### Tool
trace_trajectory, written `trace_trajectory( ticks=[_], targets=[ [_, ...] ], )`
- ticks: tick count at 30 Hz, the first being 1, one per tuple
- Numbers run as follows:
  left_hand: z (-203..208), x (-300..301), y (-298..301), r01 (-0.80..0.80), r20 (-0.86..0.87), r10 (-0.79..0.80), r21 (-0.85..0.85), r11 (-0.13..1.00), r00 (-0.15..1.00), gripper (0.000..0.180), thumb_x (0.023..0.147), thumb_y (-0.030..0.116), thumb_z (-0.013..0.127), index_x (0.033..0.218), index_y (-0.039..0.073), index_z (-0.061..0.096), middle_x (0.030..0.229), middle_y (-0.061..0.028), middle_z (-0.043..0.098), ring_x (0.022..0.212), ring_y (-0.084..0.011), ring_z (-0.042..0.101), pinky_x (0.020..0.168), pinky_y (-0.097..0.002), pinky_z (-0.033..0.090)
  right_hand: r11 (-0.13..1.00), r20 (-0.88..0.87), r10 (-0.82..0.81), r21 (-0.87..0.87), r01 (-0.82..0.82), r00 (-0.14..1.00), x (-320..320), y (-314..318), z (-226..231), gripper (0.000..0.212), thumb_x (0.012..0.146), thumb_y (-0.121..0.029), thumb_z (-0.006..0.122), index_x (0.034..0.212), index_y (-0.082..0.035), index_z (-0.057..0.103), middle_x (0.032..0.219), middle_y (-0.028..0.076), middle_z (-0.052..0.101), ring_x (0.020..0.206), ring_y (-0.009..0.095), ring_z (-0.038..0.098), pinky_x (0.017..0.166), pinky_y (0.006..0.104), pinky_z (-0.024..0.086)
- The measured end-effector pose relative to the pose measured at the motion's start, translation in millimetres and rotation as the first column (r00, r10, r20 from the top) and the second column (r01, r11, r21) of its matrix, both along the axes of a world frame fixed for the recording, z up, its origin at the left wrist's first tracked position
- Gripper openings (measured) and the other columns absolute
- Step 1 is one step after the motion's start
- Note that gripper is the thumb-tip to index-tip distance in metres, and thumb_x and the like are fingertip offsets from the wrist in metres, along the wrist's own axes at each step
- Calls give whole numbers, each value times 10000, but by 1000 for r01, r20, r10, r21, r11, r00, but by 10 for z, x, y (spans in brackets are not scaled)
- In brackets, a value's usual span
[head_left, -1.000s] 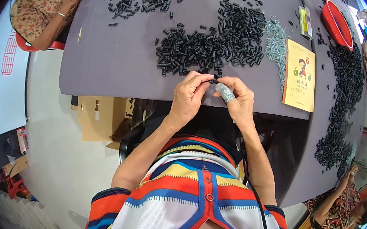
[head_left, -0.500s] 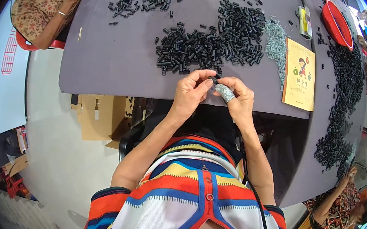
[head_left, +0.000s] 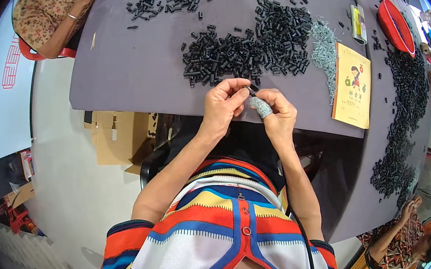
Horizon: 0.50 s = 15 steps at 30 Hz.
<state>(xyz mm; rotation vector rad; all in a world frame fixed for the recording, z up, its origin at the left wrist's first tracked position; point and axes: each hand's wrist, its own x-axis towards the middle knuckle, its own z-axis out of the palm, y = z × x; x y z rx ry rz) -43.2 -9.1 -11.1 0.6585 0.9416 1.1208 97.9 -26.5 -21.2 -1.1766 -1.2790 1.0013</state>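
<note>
Over the near edge of the table, my two hands meet around a small black plastic piece [head_left: 251, 90]. Thumb and forefinger of my left hand [head_left: 224, 105] pinch its left side. My right hand [head_left: 280, 116] is closed against the other side, fingertips close to the piece. A silvery-grey speckled mass [head_left: 261, 107] wraps a digit of my right hand; whether it is a cover or clinging metal bits, I cannot tell. Just beyond lies a heap of black plastic pieces [head_left: 227, 53]. To its right spreads a pile of thin silvery pieces [head_left: 323, 42].
A yellow booklet [head_left: 351, 87] lies right of my hands. Beyond it are a red basket [head_left: 394, 26] and a long spread of black pieces [head_left: 406, 102]. Other people sit at the far left [head_left: 46, 21] and lower right [head_left: 393, 247]. A cardboard box [head_left: 112, 141] stands below the table's left side.
My right hand has shifted slightly up and left, and the speckled mass has tilted with it. The left hand stays nearly in place, still pinching the black piece.
</note>
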Motion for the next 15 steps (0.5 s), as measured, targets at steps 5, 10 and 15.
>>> trace_trajectory(
  ticks=[5,10,15],
  targets=[
    [-35,-12,3,-6,33,6,2,1000,999,143,872,80,635,1003,25,646,657,25,538,514,-45,439,463,-184,338,993,80,-40,115,31,996,-18,-2,35,185,736,110,638,880,-5,624,844,63,638,739,122,585,630,235,464],
    [-56,-48,0,3,41,-3,1,1000,999,151,866,84,645,1003,21,647,670,11,563,517,-53,471,473,-182,367,999,53,-48,4,48,997,-43,-26,33,175,741,104,629,876,-8,630,841,63,664,730,96,596,632,238,478],
    [-111,-43,7,7,71,-7,9,1000,997,167,862,81,649,1017,17,646,678,8,572,521,-56,482,483,-183,388,994,1,-17,-106,17,1000,-38,-25,69,184,764,109,602,911,7,644,823,54,679,743,102,636,665,242,502]
  ],
)
